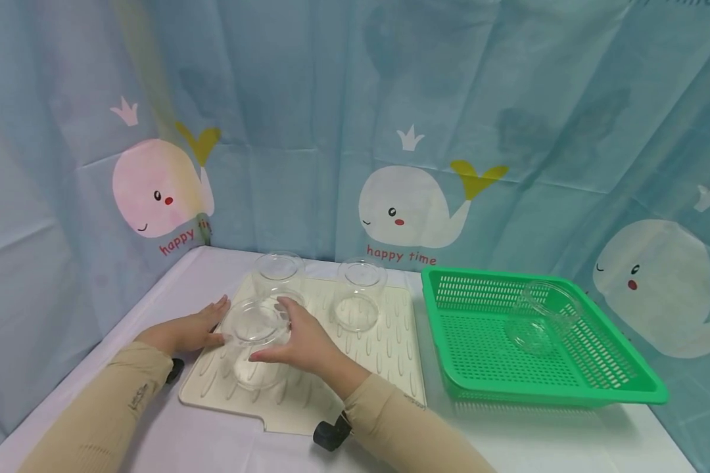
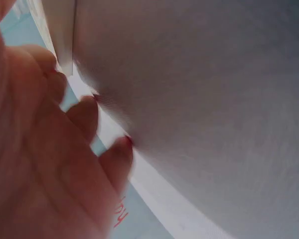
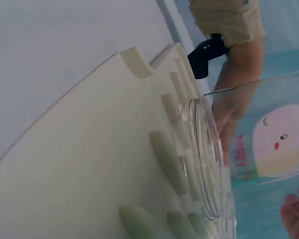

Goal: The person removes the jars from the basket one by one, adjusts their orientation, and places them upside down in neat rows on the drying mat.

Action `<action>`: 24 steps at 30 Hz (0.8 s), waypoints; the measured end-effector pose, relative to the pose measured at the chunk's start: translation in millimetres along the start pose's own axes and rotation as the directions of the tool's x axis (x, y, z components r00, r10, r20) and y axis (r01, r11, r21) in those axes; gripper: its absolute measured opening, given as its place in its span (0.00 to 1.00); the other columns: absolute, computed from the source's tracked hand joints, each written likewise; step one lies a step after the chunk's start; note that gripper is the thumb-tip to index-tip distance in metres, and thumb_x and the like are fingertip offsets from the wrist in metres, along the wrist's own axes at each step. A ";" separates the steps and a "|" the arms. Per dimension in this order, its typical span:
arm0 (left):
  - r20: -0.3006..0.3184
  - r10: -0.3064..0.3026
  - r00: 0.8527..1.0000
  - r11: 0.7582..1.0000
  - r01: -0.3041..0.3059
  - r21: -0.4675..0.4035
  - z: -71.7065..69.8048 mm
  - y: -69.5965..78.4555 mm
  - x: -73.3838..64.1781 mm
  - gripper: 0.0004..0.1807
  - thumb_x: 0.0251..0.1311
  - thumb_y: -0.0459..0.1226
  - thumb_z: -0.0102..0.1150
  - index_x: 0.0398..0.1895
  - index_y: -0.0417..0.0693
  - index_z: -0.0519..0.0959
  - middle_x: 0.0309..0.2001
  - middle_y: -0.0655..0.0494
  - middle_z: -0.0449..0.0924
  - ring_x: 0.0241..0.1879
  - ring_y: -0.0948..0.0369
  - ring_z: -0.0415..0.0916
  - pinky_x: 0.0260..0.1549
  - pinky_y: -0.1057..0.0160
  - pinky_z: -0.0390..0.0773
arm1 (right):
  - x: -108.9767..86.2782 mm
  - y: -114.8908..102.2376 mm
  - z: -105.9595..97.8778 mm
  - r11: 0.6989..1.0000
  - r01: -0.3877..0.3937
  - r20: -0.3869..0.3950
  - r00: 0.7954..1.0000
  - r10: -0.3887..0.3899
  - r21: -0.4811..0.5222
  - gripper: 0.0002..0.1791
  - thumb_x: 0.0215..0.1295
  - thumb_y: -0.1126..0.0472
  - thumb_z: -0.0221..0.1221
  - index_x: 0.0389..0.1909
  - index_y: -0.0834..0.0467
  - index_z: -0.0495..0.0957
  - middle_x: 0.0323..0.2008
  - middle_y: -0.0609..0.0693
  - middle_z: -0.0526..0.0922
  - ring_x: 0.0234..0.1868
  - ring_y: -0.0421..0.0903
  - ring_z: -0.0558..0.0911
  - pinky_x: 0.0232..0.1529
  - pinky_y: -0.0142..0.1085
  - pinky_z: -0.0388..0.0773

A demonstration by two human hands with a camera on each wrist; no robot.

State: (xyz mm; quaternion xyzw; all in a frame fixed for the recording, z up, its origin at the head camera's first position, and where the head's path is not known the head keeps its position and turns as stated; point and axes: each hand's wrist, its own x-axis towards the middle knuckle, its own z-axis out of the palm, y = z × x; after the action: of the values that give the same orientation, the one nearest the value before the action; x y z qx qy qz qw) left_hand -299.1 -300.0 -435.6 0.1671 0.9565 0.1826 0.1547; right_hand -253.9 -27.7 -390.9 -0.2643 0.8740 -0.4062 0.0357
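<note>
My right hand (image 1: 310, 341) is at a clear cup (image 1: 251, 371) standing on the front left of a cream ridged drying mat (image 1: 396, 368). Its thumb lies across the cup's near side and the fingers curve round the right side; in the right wrist view fingertips (image 3: 295, 216) show beside the clear wall. At the mat's left edge rests my left hand (image 1: 198, 328), fingers loosely extended, thumb close to the same cup. Two more clear cups, one at back left (image 1: 278, 266) and one at back right (image 1: 357, 309), stand on the mat.
A green plastic basket (image 1: 544, 387) stands to the right of the mat, with a clear cup (image 1: 529, 336) tilted inside. A white cloth (image 1: 213, 440) covers the table. Behind hangs a blue curtain (image 1: 296, 197) printed with whales.
</note>
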 end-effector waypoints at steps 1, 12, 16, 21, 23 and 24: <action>0.002 0.011 1.000 1.000 -0.011 -0.003 0.1 0.8 0.5 0.52 0.56 0.54 0.54 0.68 0.28 0.41 0.69 0.31 0.34 0.65 0.33 0.34 0.60 0.36 0.41 | 0.6 -0.5 0.6 1.000 0.000 0.003 1.000 0.000 -0.003 0.57 0.34 0.39 0.72 0.67 0.50 0.55 0.61 0.42 0.66 0.56 0.39 0.71 0.53 0.33 0.71; 0.060 -0.005 0.998 1.000 0.007 -0.029 -1.4 4.7 4.6 0.54 0.55 0.57 0.53 0.67 0.25 0.42 0.67 0.26 0.34 0.65 0.33 0.32 0.60 0.36 0.39 | 1.9 -3.5 -1.2 0.997 0.024 0.033 0.999 -0.021 -0.078 0.63 0.35 0.39 0.72 0.70 0.55 0.47 0.67 0.47 0.59 0.65 0.43 0.62 0.61 0.37 0.64; 0.064 0.010 0.998 0.998 -0.007 -0.060 -2.8 6.0 5.1 0.53 0.56 0.56 0.53 0.66 0.23 0.40 0.67 0.25 0.32 0.65 0.32 0.30 0.60 0.36 0.37 | -0.4 -8.8 -11.7 0.997 0.036 0.044 0.999 -0.032 -0.075 0.65 0.34 0.38 0.71 0.71 0.55 0.45 0.68 0.47 0.57 0.66 0.43 0.61 0.61 0.38 0.63; 0.066 -0.003 0.998 0.998 0.007 -0.055 -2.1 5.0 5.7 0.54 0.55 0.56 0.53 0.66 0.24 0.40 0.67 0.26 0.33 0.65 0.33 0.31 0.60 0.35 0.38 | -4.8 -16.5 -33.6 0.996 0.047 0.048 0.998 -0.044 -0.076 0.61 0.37 0.38 0.70 0.71 0.51 0.47 0.67 0.45 0.58 0.65 0.43 0.62 0.62 0.39 0.63; 0.065 -0.012 0.998 0.999 0.015 -0.050 -1.5 4.2 5.7 0.55 0.55 0.57 0.53 0.67 0.25 0.40 0.67 0.27 0.32 0.65 0.33 0.31 0.59 0.34 0.38 | -7.6 -19.0 -45.3 0.995 0.058 0.051 0.997 -0.054 -0.080 0.59 0.39 0.39 0.69 0.71 0.51 0.48 0.67 0.46 0.58 0.64 0.44 0.63 0.61 0.40 0.64; 0.063 -0.015 0.998 0.998 0.018 -0.052 -1.1 4.0 5.8 0.55 0.54 0.57 0.53 0.67 0.26 0.40 0.67 0.27 0.32 0.65 0.33 0.31 0.59 0.34 0.37 | -9.2 -20.0 -51.8 0.995 0.061 0.053 0.997 -0.057 -0.083 0.58 0.41 0.40 0.69 0.71 0.51 0.48 0.67 0.46 0.58 0.64 0.44 0.64 0.61 0.40 0.65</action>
State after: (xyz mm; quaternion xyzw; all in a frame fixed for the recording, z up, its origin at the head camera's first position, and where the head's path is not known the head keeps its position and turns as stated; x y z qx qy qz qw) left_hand -303.7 -294.7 -434.5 0.1606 0.9473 0.2013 0.1903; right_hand -251.8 1.9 -343.2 -0.3016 0.8810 -0.3629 0.0344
